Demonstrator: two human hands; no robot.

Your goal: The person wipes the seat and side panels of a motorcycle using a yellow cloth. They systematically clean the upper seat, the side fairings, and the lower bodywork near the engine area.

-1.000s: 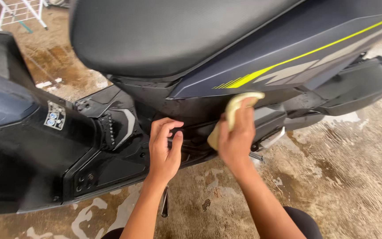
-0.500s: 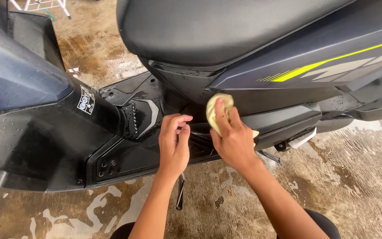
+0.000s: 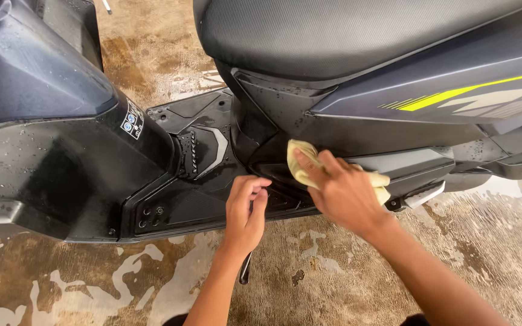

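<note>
A black scooter with a dark seat and a yellow stripe on its side panel fills the view. My right hand presses a pale yellow cloth against the wet lower side panel under the seat. My left hand rests with curled fingers on the edge of the black footboard, just left of the right hand. Water drops cover the panels.
The scooter's front leg shield with a small sticker stands at the left. A folded footpeg sticks out to the right of my hand. Beneath lies wet, stained concrete floor. The side stand shows below the footboard.
My right hand has slid the cloth down and left along the side panel toward the footboard. The view has shifted, so the scooter sits further right. The left hand stays on the footboard edge.
</note>
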